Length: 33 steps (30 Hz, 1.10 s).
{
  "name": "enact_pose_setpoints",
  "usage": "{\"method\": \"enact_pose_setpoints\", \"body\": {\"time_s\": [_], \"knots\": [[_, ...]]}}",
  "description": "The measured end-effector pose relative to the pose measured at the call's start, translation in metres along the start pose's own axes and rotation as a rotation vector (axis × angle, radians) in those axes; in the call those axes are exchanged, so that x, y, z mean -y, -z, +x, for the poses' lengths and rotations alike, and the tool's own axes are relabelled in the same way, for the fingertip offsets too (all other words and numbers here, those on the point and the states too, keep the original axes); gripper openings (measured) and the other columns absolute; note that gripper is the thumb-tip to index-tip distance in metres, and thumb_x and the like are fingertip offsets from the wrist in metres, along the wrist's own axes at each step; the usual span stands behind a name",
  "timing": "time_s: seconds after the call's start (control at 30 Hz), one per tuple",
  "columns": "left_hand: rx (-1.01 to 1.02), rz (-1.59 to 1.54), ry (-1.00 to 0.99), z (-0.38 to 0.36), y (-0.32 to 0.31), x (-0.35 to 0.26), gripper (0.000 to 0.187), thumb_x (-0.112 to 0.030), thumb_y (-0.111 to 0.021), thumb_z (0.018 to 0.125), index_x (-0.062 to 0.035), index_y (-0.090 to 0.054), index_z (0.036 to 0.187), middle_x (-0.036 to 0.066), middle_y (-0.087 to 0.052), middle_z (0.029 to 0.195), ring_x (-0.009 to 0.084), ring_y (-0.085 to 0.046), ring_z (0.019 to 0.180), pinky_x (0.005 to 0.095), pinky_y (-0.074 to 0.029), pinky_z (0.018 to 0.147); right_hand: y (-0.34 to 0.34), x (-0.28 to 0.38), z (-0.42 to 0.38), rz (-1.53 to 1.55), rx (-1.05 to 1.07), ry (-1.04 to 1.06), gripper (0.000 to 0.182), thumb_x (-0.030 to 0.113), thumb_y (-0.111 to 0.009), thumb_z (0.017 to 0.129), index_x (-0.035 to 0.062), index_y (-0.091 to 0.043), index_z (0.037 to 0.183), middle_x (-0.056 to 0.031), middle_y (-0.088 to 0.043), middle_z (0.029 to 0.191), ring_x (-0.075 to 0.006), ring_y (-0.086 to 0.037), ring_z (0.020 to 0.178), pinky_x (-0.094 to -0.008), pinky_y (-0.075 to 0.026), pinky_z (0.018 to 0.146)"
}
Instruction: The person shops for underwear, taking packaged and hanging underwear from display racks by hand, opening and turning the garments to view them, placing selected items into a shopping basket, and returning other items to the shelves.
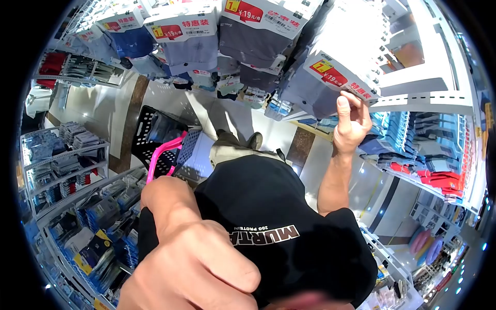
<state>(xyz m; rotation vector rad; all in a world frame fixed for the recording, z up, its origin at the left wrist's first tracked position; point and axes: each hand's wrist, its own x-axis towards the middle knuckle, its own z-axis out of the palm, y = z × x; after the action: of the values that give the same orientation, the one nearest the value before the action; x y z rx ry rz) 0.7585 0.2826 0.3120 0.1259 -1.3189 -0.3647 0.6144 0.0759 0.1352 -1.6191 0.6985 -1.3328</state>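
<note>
The right hand (pixel 351 124), at 2 o'clock, has its fingertips at the lower card edge of a grey pack (pixel 310 88) at 1 o'clock; whether they pinch it, I cannot tell. The left hand (pixel 196 258), well apart at 7, is curled, its grip unclear. The rail (pixel 426 102) runs just beside the right hand toward 3. Floor (pixel 170 95) shows between the basket (pixel 143 129) at 10 and the hanging packs.

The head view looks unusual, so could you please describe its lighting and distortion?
Head view: fisheye bending inside a dark circular border; glare bleaching the upper-right hanging packages; shadows across the pale floor; the left hand looming oversized near the lens.
</note>
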Motion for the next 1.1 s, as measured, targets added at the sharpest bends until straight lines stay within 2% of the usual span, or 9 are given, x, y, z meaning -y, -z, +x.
{"method": "enact_pose_setpoints", "body": {"time_s": [0.17,0.3,0.4,0.53,0.6,0.77,0.87,0.93,1.1], "knots": [[-0.007,0.068,0.014,-0.008,0.006,-0.007,0.033,-0.018,-0.063,0.095,-0.007,-0.049,0.122,0.005,-0.057,0.063,0.0129,-0.045,0.043,0.0257,-0.029,0.04,0.0,-0.011,-0.014,-0.101,0.024,0.009,0.017,0.007,-0.077,0.083,-0.0006,-0.07,0.097,-0.0056,-0.058,0.108,-0.009,-0.054,0.079,-0.0218,-0.044,0.066],[-0.1,0.357,0.184,-0.032,0.027,0.003,0.01,-0.005,-0.06,0.089,-0.0126,-0.053,0.092,0.001,-0.055,0.066,0.0133,-0.046,0.045,0.0285,-0.032,0.041,0.002,-0.022,-0.028,-0.224,0.011,0.031,0.021,0.005,-0.077,0.078,0.0013,-0.07,0.097,-0.0093,-0.053,0.103,-0.0225,-0.056,0.094,-0.0347,-0.046,0.085],[-0.373,0.526,0.586,-0.083,0.056,0.016,0.011,0.005,-0.064,0.085,-0.0021,-0.056,0.083,0.004,-0.055,0.067,0.0124,-0.048,0.057,0.0248,-0.037,0.052,0.019,-0.042,-0.054,-0.448,0.118,-0.043,0.019,0.003,-0.072,0.085,-0.0035,-0.067,0.102,-0.0082,-0.057,0.107,-0.0162,-0.06,0.094,-0.029,-0.052,0.079],[-0.673,0.515,1.153,-0.185,0.083,0.035,0.023,-0.016,-0.065,0.095,-0.0039,-0.059,0.077,-0.001,-0.057,0.068,0.0031,-0.045,0.058,0.0222,-0.036,0.053,0.023,-0.049,-0.08,-0.235,0.335,-0.443,0.013,0.007,-0.07,0.088,-0.0015,-0.069,0.098,-0.0029,-0.067,0.082,-0.0103,-0.06,0.073,-0.0255,-0.05,0.073],[-0.654,0.587,1.397,-0.217,0.085,0.038,0.032,-0.025,-0.06,0.099,-0.0049,-0.061,0.074,-0.003,-0.057,0.066,0.0028,-0.045,0.057,0.0219,-0.036,0.052,0.013,-0.051,-0.086,-0.236,0.449,-0.62,0.017,0.008,-0.072,0.086,0.0003,-0.071,0.101,-0.0031,-0.066,0.082,-0.0051,-0.057,0.07,-0.02,-0.047,0.063],[-0.44,0.492,1.541,-0.255,0.066,0.051,0.025,-0.025,-0.058,0.1,-0.0032,-0.065,0.089,-0.003,-0.057,0.07,0.0042,-0.049,0.061,0.0221,-0.04,0.056,-0.05,-0.018,-0.062,-0.112,0.596,-0.142,0.057,0.007,-0.077,0.081,0.0005,-0.055,0.133,-0.012,-0.062,0.118,-0.0186,-0.062,0.103,-0.03,-0.052,0.087],[-0.289,0.514,1.444,-0.245,0.059,0.059,0.021,-0.019,-0.058,0.099,0.0004,-0.064,0.094,-0.002,-0.058,0.075,0.0048,-0.05,0.066,0.0228,-0.042,0.059,-0.085,0.006,-0.037,-0.102,0.504,0.067,0.085,0.014,-0.081,0.078,-0.0005,-0.034,0.147,-0.0217,-0.045,0.141,-0.0339,-0.047,0.128,-0.0401,-0.043,0.103],[-0.274,0.542,1.416,-0.228,0.057,0.058,0.021,-0.019,-0.06,0.098,0.0015,-0.064,0.097,-0.002,-0.06,0.077,0.0048,-0.051,0.069,0.0231,-0.042,0.061,-0.101,0.018,-0.019,-0.047,0.473,0.152,0.094,0.008,-0.075,0.082,-0.0009,-0.015,0.154,-0.0176,-0.023,0.154,-0.0332,-0.029,0.144,-0.0461,-0.027,0.115],[-0.333,0.613,1.469,-0.228,0.062,0.052,0.021,-0.019,-0.063,0.096,0.0015,-0.065,0.099,-0.002,-0.061,0.08,0.0048,-0.052,0.072,0.0239,-0.045,0.065,-0.131,0.031,0.016,0.125,0.245,0.18,0.09,0.008,-0.073,0.085,-0.0028,-0.014,0.152,-0.022,-0.033,0.147,-0.0316,-0.041,0.132,-0.043,-0.035,0.109]]}}
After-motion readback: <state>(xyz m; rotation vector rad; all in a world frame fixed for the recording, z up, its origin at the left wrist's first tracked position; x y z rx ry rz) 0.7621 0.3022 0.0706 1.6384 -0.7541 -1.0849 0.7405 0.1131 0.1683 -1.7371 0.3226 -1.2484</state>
